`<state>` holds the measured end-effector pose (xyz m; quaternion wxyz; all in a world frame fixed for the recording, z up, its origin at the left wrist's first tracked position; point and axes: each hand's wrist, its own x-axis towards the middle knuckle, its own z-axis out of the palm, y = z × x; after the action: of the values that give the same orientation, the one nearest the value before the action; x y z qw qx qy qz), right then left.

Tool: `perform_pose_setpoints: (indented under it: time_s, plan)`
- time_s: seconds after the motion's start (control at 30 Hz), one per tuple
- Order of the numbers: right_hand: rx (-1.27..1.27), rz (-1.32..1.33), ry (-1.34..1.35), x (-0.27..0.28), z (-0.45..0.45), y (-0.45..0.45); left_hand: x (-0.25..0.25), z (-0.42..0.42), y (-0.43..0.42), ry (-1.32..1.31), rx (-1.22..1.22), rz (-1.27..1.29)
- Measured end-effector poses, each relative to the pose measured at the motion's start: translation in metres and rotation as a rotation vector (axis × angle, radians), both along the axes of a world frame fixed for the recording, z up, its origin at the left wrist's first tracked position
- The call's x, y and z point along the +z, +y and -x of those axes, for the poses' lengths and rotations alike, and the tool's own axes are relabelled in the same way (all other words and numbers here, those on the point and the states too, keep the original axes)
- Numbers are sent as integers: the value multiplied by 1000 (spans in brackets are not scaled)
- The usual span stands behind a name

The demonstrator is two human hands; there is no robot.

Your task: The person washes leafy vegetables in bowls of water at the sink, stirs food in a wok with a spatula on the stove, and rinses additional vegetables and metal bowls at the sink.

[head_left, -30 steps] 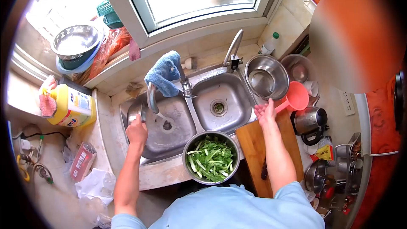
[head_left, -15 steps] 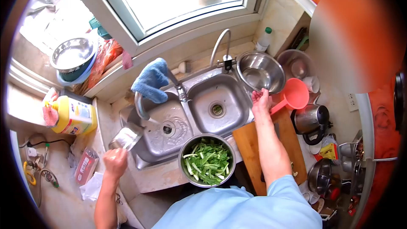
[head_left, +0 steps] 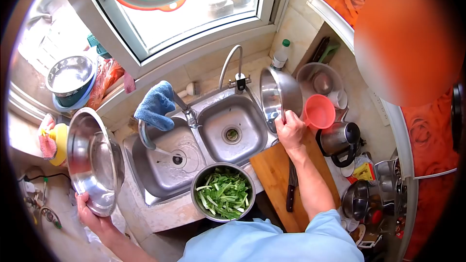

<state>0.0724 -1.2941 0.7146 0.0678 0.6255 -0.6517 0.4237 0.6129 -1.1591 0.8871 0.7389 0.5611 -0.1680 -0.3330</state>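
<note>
On the left, my left hand [head_left: 92, 212] grips a wide stainless steel basin [head_left: 112, 162] by its lower rim. The basin is tipped on its side, its hollow turned toward the camera. My right hand [head_left: 290, 131] is closed on the rim of another stainless steel basin [head_left: 289, 90], which is tilted up beside the right sink bowl. Between my arms, at the front edge of the sink, a steel pot [head_left: 195, 203] holds cut green leafy vegetables [head_left: 224, 194]. Water runs from the tap with a blue cloth [head_left: 158, 105] over it into the left sink bowl [head_left: 160, 174].
Under my right arm lies a wooden cutting board [head_left: 269, 170] with a knife [head_left: 291, 189]. A red plastic ladle [head_left: 320, 111], an electric kettle [head_left: 340, 138] and a clear bowl [head_left: 310, 75] stand to the right. A yellow jug [head_left: 60, 143] is partly hidden behind the left basin.
My left hand has moved left and now holds up a large basin, where a blurred shiny metal object showed before. My right hand has tilted its basin up and closed on the rim.
</note>
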Motion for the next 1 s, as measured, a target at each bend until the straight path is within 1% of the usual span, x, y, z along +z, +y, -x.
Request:
perform_pose_setpoints:
  time_s: [0.03,0.1,0.2,0.27,0.3,0.37,0.4,0.43,0.5,0.53,0.57,0.6,0.63,0.67,0.7,0.73,0.77,0.8,0.83,0.87,0.9,0.93,1.0]
  plan:
    - [13,-3,54,4,2,0,3,-2,-2,137,-83,-5]
    - [47,-19,159,6,3,2,8,6,-6,178,-118,-15]
    - [-9,28,172,3,7,5,26,66,-28,145,-203,15]
    - [-39,54,130,0,10,5,29,105,-40,193,-230,40]
    - [-57,68,112,0,14,5,27,127,-44,177,-295,43]
    - [-101,73,-17,7,21,5,10,164,-50,148,-419,20]
    - [-123,73,-81,12,25,6,9,195,-58,176,-458,-32]
    - [-111,79,-139,19,30,6,-6,215,-66,203,-483,-93]
    - [-120,143,-136,24,45,4,-52,240,-86,218,-577,-278]
    - [-129,179,-141,25,51,3,-76,257,-97,180,-591,-363]
    - [-126,202,-208,33,53,5,-103,276,-111,167,-604,-423]
    - [-139,239,-243,32,58,5,-131,291,-124,138,-624,-450]
    - [-163,276,-319,39,56,6,-146,309,-134,90,-646,-433]
    - [-182,315,-397,49,54,6,-184,321,-148,64,-693,-421]
    - [-200,288,-518,51,54,8,-207,338,-161,45,-691,-402]
    - [-193,347,-549,53,50,5,-215,357,-171,66,-695,-333]
    - [-209,312,-756,47,49,3,-236,371,-184,-6,-726,-320]
    - [-227,269,-963,37,50,2,-255,386,-196,36,-748,-277]
    - [-239,281,-995,22,54,-2,-274,400,-207,78,-762,-297]
    - [-250,286,-1033,6,59,-4,-283,410,-213,127,-766,-276]
    - [-257,188,-1036,-6,63,-2,-301,414,-219,123,-825,-278]
    - [-255,147,-1044,-14,62,-2,-302,421,-219,158,-838,-323]
    - [-247,144,-1006,-32,60,-5,-305,428,-219,238,-889,-345]
